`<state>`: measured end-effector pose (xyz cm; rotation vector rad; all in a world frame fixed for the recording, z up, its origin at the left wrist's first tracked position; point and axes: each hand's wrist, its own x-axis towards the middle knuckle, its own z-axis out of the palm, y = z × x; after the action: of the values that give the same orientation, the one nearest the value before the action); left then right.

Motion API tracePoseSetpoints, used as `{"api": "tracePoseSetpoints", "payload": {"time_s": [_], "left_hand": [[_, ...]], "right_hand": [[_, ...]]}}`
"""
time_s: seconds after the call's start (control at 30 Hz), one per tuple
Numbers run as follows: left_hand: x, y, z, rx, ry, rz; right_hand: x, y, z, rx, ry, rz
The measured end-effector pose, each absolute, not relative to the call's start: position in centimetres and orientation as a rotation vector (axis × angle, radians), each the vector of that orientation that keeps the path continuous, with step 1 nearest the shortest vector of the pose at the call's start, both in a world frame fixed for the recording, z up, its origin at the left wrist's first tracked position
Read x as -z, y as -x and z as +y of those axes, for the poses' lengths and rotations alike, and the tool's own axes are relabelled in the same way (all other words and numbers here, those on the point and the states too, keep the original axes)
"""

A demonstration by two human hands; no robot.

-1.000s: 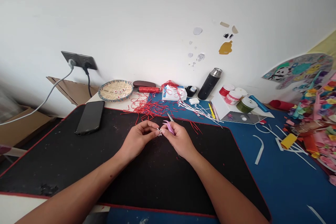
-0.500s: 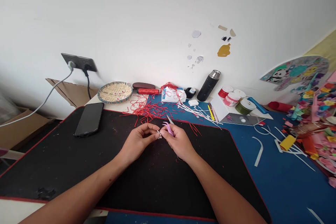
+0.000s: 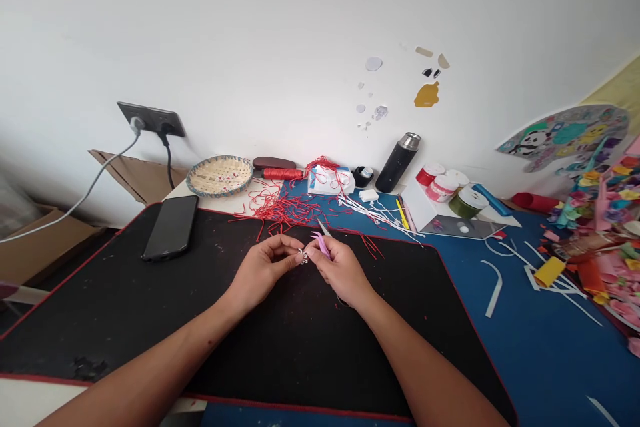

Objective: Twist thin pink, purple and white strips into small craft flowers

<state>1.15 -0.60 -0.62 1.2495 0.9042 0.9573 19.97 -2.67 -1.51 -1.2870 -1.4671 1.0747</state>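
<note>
Both bare hands work close together above the far middle of a black cloth desk mat [image 3: 125, 320] with red stitched edging. The left hand [image 3: 263, 270] has its fingertips [image 3: 291, 245] curled and pinched on a small white curled piece [image 3: 303, 255], which sits just between the hands; it is tiny and partly hidden by the fingers, so its exact form is hard to make out. The right hand [image 3: 343, 270] is clenched around pink-handled metal tweezers [image 3: 321, 245], their steel tip pointing toward the mat's far edge, close beside the white piece. Hand pose and held items look unchanged from half a second earlier; no release or new grip appears. Loose red cord strands [image 3: 280, 210] spill over the far edge of the mat, and thin white cords [image 3: 380, 213] lie to their right on the blue worktop [image 3: 525, 347]. A black smartphone [image 3: 171, 227] lies face up near the mat's far left corner.
</note>
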Motion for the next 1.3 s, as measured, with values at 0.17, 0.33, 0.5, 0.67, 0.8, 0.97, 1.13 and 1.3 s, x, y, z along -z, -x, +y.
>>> {"api": "tracePoseSetpoints", "payload": {"time_s": [0.17, 0.33, 0.5, 0.67, 0.8, 0.97, 1.13, 1.3], "left_hand": [[0.71, -1.19, -0.56, -0.968, -1.239, 0.908], [1.02, -1.13, -0.5, -0.964, -1.217, 0.907], [0.98, -1.14, -0.5, -0.968, -1.176, 0.898], [0.96, -1.25, -0.5, -0.974, -1.153, 0.899], [1.07, -1.24, -0.49, -0.989, -1.146, 0.893], [0.99, -1.2, -0.53, -0.99, -1.138, 0.895], [0.92, -1.19, -0.54, -0.985, -1.135, 0.899], [1.14, -1.19, -0.49, -0.978, -1.094, 0.899]], "right_hand": [[1.71, -20.08, -2.51, -1.232, 1.271, -1.412], [1.89, -20.13, -2.43, -1.282, 1.26, -1.387], [1.68, -20.12, -2.5, -1.298, 1.269, -1.381], [1.64, -20.07, -2.49, -1.293, 1.276, -1.378], [1.68, -19.96, -2.56, -1.323, 1.247, -1.357], [1.55, -19.89, -2.61, -1.361, 1.212, -1.336], [1.72, -20.01, -2.55, -1.349, 1.231, -1.346], [1.85, -20.12, -2.51, -1.353, 1.242, -1.345]]}}
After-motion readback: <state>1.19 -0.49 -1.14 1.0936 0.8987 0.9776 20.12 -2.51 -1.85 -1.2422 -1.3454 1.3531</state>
